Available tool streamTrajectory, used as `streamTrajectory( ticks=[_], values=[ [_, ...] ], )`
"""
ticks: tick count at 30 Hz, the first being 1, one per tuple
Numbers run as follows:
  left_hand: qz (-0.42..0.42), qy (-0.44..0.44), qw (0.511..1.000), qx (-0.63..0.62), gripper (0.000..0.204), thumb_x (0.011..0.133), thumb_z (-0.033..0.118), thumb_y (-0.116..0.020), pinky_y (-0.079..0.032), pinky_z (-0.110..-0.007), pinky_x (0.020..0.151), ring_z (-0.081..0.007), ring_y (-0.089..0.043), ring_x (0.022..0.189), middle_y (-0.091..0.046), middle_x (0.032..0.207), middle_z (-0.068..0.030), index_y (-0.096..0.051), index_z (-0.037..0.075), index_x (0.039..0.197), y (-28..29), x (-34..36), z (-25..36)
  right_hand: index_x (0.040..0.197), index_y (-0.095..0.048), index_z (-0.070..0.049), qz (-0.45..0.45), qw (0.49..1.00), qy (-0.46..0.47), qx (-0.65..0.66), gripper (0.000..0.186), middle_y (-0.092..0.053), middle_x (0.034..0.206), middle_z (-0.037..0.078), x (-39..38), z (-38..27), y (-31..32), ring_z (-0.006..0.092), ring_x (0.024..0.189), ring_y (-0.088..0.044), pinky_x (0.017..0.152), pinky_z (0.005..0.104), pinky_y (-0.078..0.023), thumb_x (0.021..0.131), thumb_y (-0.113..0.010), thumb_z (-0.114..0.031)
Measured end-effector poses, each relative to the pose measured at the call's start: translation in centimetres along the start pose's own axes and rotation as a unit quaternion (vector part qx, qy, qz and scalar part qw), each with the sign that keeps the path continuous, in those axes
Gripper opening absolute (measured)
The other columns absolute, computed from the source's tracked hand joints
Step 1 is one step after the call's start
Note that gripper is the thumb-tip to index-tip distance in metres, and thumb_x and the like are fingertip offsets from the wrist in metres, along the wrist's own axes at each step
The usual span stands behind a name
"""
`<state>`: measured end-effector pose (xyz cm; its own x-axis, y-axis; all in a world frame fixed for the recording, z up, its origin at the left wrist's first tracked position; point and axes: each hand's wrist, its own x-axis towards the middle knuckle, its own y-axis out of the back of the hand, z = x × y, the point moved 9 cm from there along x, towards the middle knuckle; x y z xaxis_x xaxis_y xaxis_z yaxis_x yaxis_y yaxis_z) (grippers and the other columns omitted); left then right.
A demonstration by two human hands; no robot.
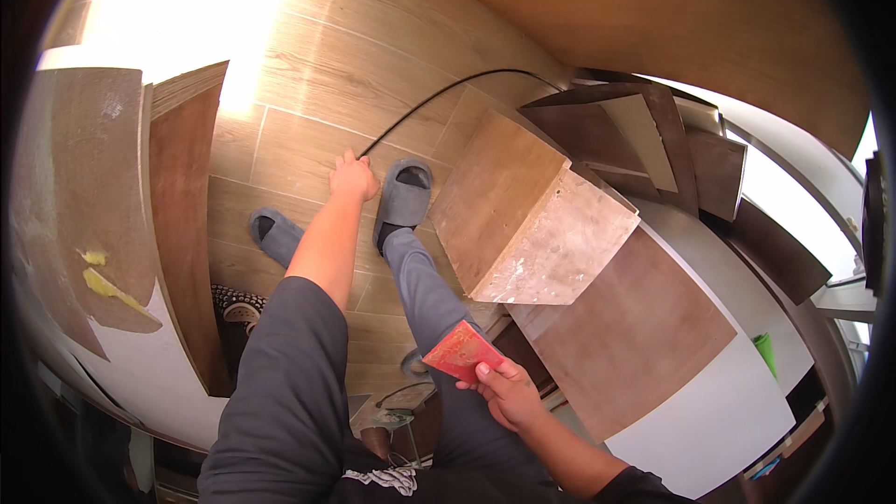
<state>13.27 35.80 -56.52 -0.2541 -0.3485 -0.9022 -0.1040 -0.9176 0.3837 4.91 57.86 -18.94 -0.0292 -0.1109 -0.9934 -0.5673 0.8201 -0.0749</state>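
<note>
My left hand (355,177) reaches out over the floor with its fingers closed around the near end of a black cable (439,93). From there the cable arcs up and right to the stacked boards. My right hand (509,392) is held above my right leg, thumb on top of a flat red scraper-like piece (461,352). Its red face is worn and smudged with pale dust. A box-shaped wooden piece (509,201) stands to the right of my grey slippers (406,194), its near face spotted with white.
Tall boards (182,224) lean at the left, one with a yellow smear. A brown panel (625,327) lies on a white surface (695,420) at the right. Dark boards (644,140) pile up behind it. Wood-look tiles (373,28) cover the floor; a large wooden panel (672,9) hangs over the upper right.
</note>
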Motion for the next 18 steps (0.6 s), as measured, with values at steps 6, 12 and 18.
streamTrajectory(
  ticks=[6, 12, 18],
  values=[
    [-0.025, 0.044, 0.996, -0.071, 0.058, 0.08, 0.036, -0.063, -0.034, -0.044, 0.105, -0.0343, -0.036, 0.129, -0.038, 0.14, -0.0158, -0.051, 0.007, 0.128, -4.6, 3.2, -0.2, 0.122, -0.055, -0.001, -0.012, 1.0, -0.021, 0.017, 0.029, -0.061, 0.117, 0.006, 1.0, 0.6, 2.0, 0.0143, 0.105, -0.057, 0.088, 0.0301, -0.048, 0.096, -0.052, -0.014],
    [0.067, 0.069, 0.972, -0.216, 0.067, 0.074, 0.033, -0.07, -0.036, -0.042, 0.104, -0.0354, -0.041, 0.125, -0.044, 0.133, -0.0197, -0.047, 0.003, 0.128, -5.3, 3.9, -0.7, 0.122, -0.055, -0.002, -0.022, 0.999, -0.039, 0.008, 0.029, -0.061, 0.116, 0.006, 1.5, 0.9, 2.6, 0.0138, 0.104, -0.058, 0.088, 0.0296, -0.048, 0.097, -0.052, -0.014],
    [0.065, 0.143, 0.964, -0.213, 0.068, 0.072, 0.033, -0.072, -0.038, -0.044, 0.101, -0.0352, -0.045, 0.123, -0.044, 0.133, -0.0207, -0.045, 0.002, 0.126, -3.8, 3.3, -0.7, 0.121, -0.056, -0.001, -0.017, 0.999, -0.05, 0.0, 0.028, -0.061, 0.116, 0.006, 2.2, 0.4, 2.6, 0.0133, 0.103, -0.058, 0.088, 0.0298, -0.048, 0.097, -0.052, -0.015]
  ],
)
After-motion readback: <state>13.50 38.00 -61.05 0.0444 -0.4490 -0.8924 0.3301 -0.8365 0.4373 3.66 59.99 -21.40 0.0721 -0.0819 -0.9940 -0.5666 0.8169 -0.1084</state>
